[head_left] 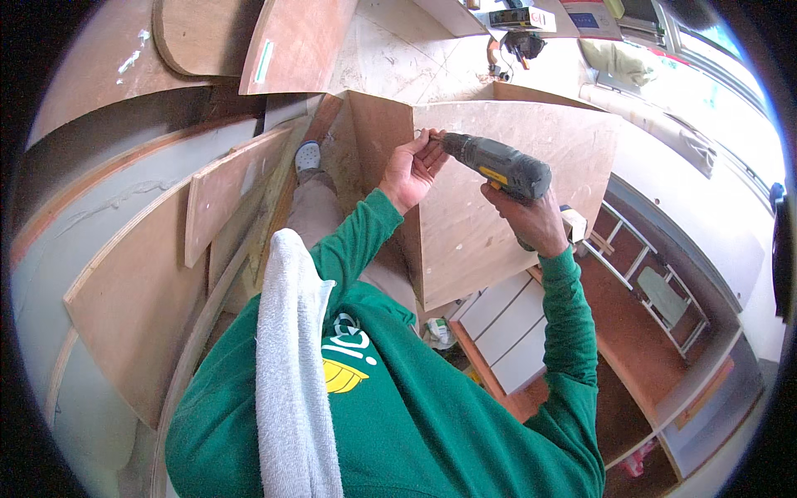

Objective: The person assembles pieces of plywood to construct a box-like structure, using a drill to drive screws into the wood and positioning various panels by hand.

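Observation:
In my right hand (535,217) is a dark cordless drill (498,163) with a yellow patch, its handle gripped and its chuck pointing left. My left hand (412,173) is at the drill's front end, fingers pinched around the bit or a screw there; which of these it is I cannot make out. Both hands are over a plywood box (498,224), close to its upper left corner. The drill's tip is by that corner; whether it touches the wood is hidden by my fingers.
Plywood boards (141,290) lean in a stack on the left. Behind the box, a tool with a cord (521,46) lies on the floor near a small carton (523,18). To the right stand a brown-floored cabinet (631,332) and a white metal rack (664,303). A grey towel (295,373) hangs over my chest.

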`<state>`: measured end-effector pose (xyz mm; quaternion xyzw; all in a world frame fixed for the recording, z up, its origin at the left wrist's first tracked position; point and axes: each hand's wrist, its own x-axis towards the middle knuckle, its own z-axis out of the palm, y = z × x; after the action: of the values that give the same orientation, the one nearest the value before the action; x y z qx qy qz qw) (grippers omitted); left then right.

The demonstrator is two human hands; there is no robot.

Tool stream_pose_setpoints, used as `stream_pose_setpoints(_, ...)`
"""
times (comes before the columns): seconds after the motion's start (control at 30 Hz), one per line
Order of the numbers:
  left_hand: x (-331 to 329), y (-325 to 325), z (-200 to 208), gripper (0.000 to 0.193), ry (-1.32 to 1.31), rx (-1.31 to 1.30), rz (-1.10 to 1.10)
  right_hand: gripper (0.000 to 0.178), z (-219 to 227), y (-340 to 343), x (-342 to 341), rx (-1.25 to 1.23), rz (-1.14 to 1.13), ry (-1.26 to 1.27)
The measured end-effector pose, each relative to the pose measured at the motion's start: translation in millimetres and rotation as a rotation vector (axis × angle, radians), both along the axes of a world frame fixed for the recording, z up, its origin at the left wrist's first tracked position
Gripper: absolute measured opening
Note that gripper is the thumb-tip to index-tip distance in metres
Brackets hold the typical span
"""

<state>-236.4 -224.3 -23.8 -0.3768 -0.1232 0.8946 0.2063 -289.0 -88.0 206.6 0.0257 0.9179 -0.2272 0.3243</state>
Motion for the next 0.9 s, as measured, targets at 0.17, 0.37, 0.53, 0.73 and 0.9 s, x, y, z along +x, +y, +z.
stream_pose_setpoints(0.17, 0, -3, 2, 0.01, 0.021, 0.016, 0.008, 0.03, -1, -6, -3, 0.045, 0.153, 0.093)
stream_pose_setpoints(0.37, -2, -1, 3, 0.014, 0.026, -0.048, -0.026, 0.028, 2, -13, -11, 0.034, 0.259, 0.152)
stream_pose_setpoints(0.53, -3, 1, -1, 0.016, 0.038, -0.058, -0.042, 0.029, 1, -14, -14, 0.082, 0.274, 0.119)
stream_pose_setpoints(0.73, -3, 0, 1, 0.018, 0.041, -0.075, -0.053, 0.029, 2, -16, -15, 0.094, 0.28, 0.118)
stream_pose_setpoints(0.9, -4, -4, 4, 0.018, 0.056, -0.07, -0.074, 0.029, -1, -14, -15, 0.117, 0.261, 0.099)
